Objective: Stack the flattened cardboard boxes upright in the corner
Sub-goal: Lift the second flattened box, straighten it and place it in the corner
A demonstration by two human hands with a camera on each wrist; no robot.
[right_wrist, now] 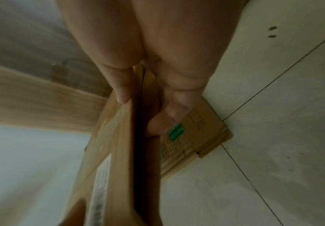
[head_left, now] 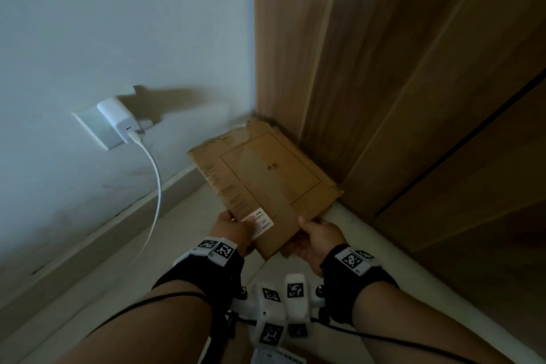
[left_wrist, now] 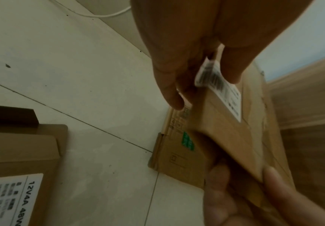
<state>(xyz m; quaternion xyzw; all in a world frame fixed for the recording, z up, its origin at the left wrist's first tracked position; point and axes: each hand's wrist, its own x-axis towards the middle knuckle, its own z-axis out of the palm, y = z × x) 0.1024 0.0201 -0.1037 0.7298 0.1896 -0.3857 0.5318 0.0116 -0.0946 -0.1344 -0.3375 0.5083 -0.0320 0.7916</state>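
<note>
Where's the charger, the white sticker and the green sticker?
charger (head_left: 117, 118), head view, its white body.
white sticker (head_left: 260, 221), head view, its middle, on the held cardboard.
green sticker (left_wrist: 187, 141), left wrist view, its middle.

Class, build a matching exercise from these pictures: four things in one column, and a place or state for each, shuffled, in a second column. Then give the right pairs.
Things
1. flattened brown cardboard box
2. white charger block
3. white printed label
4. second brown cardboard box with a green mark

Places or states
A. plugged into the wall socket
B. stuck on the held box near the left hand
C. on the floor tiles, under the held box
D. gripped by both hands, the right hand too

Pairs: 1-D, 2-A, 3-B, 4-C
</note>
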